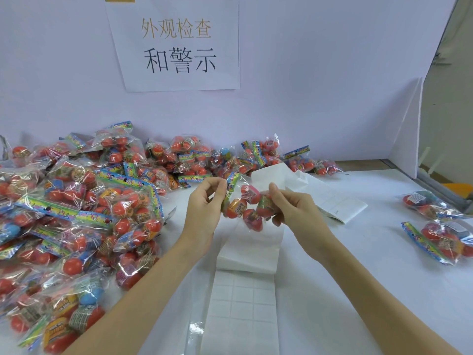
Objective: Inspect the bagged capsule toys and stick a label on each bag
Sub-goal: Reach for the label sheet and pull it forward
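A heap of toy bags (76, 213) fills the left of the frame and runs along the wall (307, 85) at the back. Bare bench (345, 265) lies open at lower right, between the label strip (243, 303) and two bags (440, 226) at the right edge.

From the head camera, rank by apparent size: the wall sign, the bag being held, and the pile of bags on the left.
1. Heaped pile of clear bagged red capsule toys, largest.
2. White paper wall sign with printed characters.
3. Clear bag of capsules held in both hands, smallest, though nearest the camera.
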`<state>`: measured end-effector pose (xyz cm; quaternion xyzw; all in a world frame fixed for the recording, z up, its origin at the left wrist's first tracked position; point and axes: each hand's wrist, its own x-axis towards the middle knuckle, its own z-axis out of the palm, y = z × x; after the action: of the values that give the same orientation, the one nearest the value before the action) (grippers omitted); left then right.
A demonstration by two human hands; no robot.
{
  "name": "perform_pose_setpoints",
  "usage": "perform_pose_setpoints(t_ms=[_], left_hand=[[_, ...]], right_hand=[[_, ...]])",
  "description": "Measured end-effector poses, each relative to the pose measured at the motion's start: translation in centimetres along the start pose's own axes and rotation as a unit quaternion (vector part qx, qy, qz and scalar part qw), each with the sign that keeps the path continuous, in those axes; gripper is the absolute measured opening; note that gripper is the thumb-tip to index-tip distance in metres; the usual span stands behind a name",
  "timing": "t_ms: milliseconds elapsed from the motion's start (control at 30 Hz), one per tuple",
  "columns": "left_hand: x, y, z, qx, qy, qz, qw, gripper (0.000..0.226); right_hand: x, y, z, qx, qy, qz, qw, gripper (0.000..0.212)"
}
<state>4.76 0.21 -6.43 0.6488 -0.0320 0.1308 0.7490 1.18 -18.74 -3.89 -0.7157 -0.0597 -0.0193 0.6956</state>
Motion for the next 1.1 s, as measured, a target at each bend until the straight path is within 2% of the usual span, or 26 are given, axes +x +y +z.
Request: perform_pose_setpoints(t_ms=[100, 200, 300, 567, 600, 700, 733, 800, 867, 933, 1033, 1100], left_hand=[[-0.2, -0.2, 0.0, 0.0, 0.026, 0.018, 1.0, 0.012], [-0.6, 0.1, 0.1, 0.045, 0.024, 0.056, 0.997, 0.012], [-0.5, 0.5, 0.1, 0.047, 0.027, 0.073, 0.996, 0.012], [-0.4, 0.7, -0.3, 0.043, 0.017, 0.065, 0.997, 0.01], [-0.5, 0.8, -0.3, 0.04, 0.006, 0.046, 0.998, 0.014], [-0.5, 0.9, -0.2, 0.039, -0.075, -0.016, 0.996, 0.052], [-0.5, 0.9, -0.3, 0.057, -0.108, -0.009, 0.992, 0.055], [-0.5, 0.8, -0.5, 0.086, -0.146, 0.024, 0.985, 0.047], [-0.5, 0.9, -0.6, 0.053, -0.133, 0.03, 0.989, 0.047], [-0.4, 0.8, -0.5, -0.01, -0.109, 0.005, 0.994, 0.059], [-0.4, 0.7, -0.2, -0.042, -0.131, -0.039, 0.99, 0.079], [-0.5, 0.5, -0.2, -0.035, -0.146, -0.041, 0.988, 0.078]], right_hand=[[0.1, 0.1, -0.1, 0.079, -0.06, 0.051, 0.994, 0.05], [0.0, 0.6, -0.2, 0.058, -0.098, 0.064, 0.991, 0.049], [0.1, 0.8, -0.4, 0.059, -0.103, 0.054, 0.991, 0.041], [0.0, 0.7, -0.4, 0.022, -0.106, 0.026, 0.994, 0.048], [0.0, 0.7, -0.4, 0.021, -0.099, 0.021, 0.995, 0.047], [0.0, 0.5, -0.4, 0.064, -0.081, 0.026, 0.994, 0.037], [0.0, 0.4, -0.4, 0.083, -0.084, 0.039, 0.992, 0.031], [0.0, 0.3, -0.4, 0.096, -0.081, 0.067, 0.99, 0.029], [0.0, 0.2, -0.6, 0.069, -0.047, 0.065, 0.994, 0.03], [0.1, 0.2, -0.6, 0.055, -0.02, 0.046, 0.997, 0.027], [0.1, 0.3, -0.6, 0.066, 0.008, 0.042, 0.997, 0.024], [0.2, 0.2, -0.6, 0.064, 0.017, 0.053, 0.996, 0.02]])
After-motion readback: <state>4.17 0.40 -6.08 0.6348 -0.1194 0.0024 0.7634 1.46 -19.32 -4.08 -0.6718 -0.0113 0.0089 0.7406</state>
